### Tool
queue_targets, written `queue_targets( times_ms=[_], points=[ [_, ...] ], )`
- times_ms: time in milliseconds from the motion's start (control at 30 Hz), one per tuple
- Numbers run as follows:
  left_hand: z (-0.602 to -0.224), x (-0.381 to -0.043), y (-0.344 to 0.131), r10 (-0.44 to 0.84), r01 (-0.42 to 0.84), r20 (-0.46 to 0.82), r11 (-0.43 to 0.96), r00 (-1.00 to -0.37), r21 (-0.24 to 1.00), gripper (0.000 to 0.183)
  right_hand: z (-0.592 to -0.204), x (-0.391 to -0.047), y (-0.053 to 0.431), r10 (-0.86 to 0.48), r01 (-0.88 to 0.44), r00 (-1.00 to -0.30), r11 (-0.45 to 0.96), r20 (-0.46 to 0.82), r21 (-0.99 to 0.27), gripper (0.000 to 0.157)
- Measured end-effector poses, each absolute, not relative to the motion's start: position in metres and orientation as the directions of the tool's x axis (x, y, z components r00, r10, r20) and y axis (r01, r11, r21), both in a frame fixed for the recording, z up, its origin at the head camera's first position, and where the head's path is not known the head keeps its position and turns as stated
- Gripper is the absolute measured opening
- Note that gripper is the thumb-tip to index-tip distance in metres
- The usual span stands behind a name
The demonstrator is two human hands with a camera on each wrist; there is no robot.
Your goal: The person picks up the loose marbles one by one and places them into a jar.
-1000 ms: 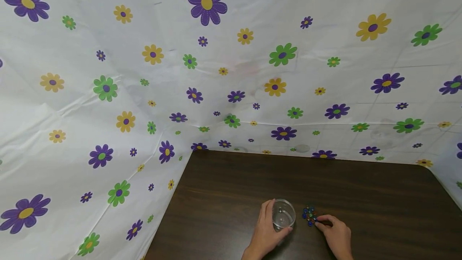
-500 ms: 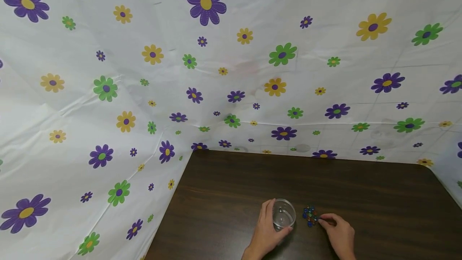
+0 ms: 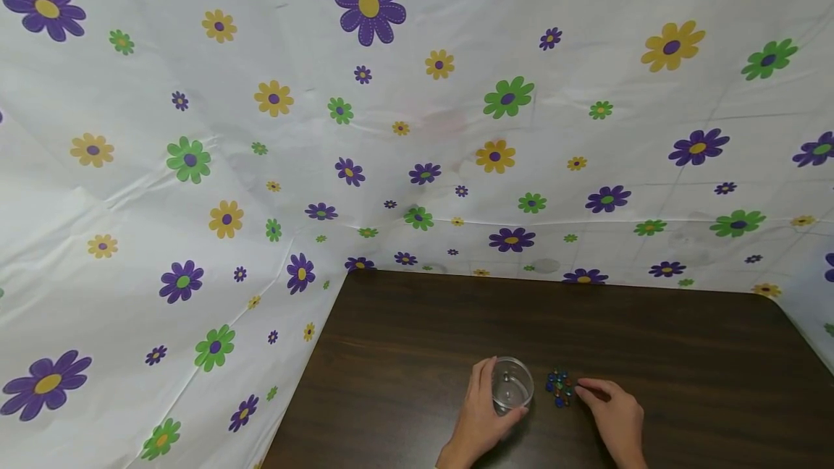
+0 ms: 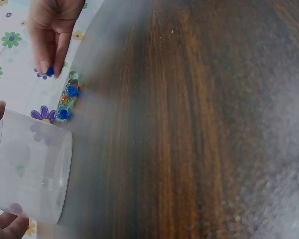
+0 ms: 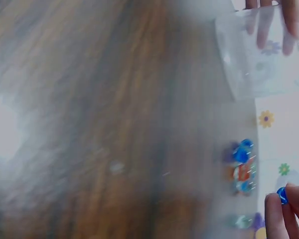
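A clear, round, cup-like container (image 3: 515, 384) stands on the table, and my left hand (image 3: 478, 411) grips it round the side, thumb at the front. Just right of it lies a small cluster of glass marbles (image 3: 558, 389), blue, green, orange and clear. My right hand (image 3: 615, 415) is at the right edge of this cluster. Between its thumb and fingers it pinches a blue marble (image 4: 50, 71), seen above table level in the left wrist view. The same blue marble (image 5: 282, 195) shows at the fingertips in the right wrist view.
The dark wood-grain table (image 3: 417, 339) has a rounded far right corner. A white sheet with purple, green and yellow flowers (image 3: 417, 129) hangs behind it and along its left side.
My right hand has drawn back slightly to the right from the marbles, with a blue marble in its pinch. My left hand and the container have stayed in place.
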State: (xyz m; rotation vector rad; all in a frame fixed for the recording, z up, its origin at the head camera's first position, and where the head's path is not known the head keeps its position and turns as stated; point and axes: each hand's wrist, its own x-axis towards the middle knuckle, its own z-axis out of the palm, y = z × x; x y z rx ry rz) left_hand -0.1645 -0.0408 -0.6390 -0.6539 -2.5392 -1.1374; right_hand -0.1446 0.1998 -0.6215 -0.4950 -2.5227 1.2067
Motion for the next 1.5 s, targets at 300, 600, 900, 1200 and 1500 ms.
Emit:
queue_targets(
  times_ms=[300,600,900,1200,1500],
  points=[
    [-0.639,-0.165,-0.041,0.285,0.49,0.401,0.583,-0.871,0.648,0.089,-0.6,-0.147,0.19,0.431,0.197,-0.9,0.534,0.065,-0.822,0.014],
    [-0.639,-0.166,-0.041,0.289,0.507,0.422,0.588,-0.859,0.63,0.088,-0.581,-0.147,0.172,0.41,0.152,-0.909,0.485,0.071,-0.862,0.013],
    [-0.64,-0.167,-0.041,0.3,0.531,0.444,0.581,-0.844,0.617,0.089,-0.571,-0.145,0.146,0.355,0.041,-0.926,0.436,0.13,-0.899,0.011],
    [-0.638,-0.166,-0.041,0.3,0.539,0.456,0.588,-0.838,0.603,0.088,-0.569,-0.144,0.131,0.321,-0.029,-0.927,0.46,0.197,-0.887,0.011],
    [-0.638,-0.166,-0.042,0.296,0.53,0.447,0.588,-0.844,0.611,0.088,-0.572,-0.144,0.124,0.298,-0.048,-0.937,0.405,0.182,-0.913,0.013]
  ],
)
